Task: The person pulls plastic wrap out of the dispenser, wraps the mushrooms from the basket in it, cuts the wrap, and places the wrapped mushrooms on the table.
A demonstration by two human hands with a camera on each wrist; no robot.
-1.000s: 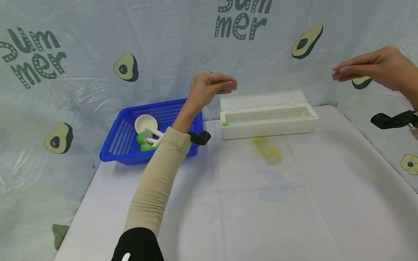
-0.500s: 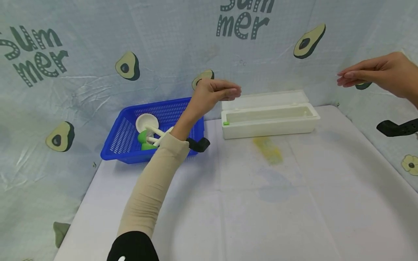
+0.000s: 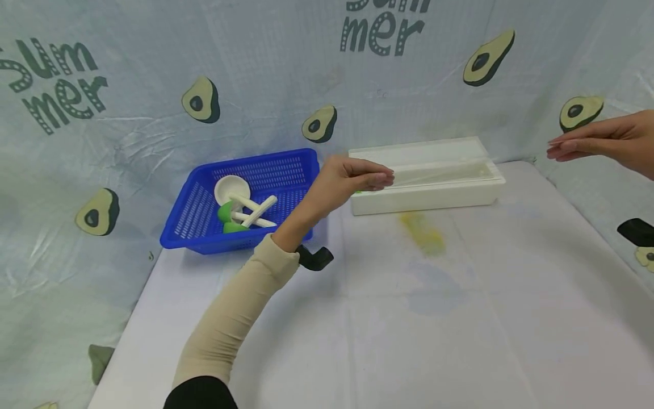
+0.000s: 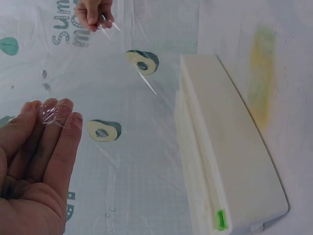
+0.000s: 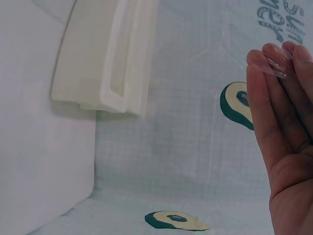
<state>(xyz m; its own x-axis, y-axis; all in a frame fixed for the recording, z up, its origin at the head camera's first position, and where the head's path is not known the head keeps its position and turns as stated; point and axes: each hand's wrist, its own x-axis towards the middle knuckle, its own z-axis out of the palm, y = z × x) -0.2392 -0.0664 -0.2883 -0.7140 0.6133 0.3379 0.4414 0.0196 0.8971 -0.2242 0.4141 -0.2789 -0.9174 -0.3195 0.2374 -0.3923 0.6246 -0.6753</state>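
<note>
A sheet of clear cling film (image 4: 146, 82) spans the space between my two hands, seen mostly by its glints. My left hand (image 3: 341, 183) pinches one end between thumb and fingertips, in front of the left part of a white cling film dispenser (image 3: 429, 197). At the far right, raised above the table, my right hand (image 3: 615, 142) pinches the other end; crumpled film (image 5: 279, 68) shows at its fingertips in the right wrist view. The dispenser's lid (image 3: 419, 151) stands open at the back. A green slider (image 4: 221, 220) sits at the dispenser's end.
A blue plastic basket (image 3: 240, 244) stands at the back left, holding white ladle-like utensils (image 3: 232, 189) and green-headed ones (image 3: 235, 227). Behind the white table (image 3: 409, 341) hangs a printed curtain (image 3: 255, 68). A yellow stain (image 3: 423, 234) marks the tabletop before the dispenser.
Both hands have come down and shifted to the right, keeping their pinch on the cling film. The left hand now covers part of the dispenser, and more of the basket shows.
</note>
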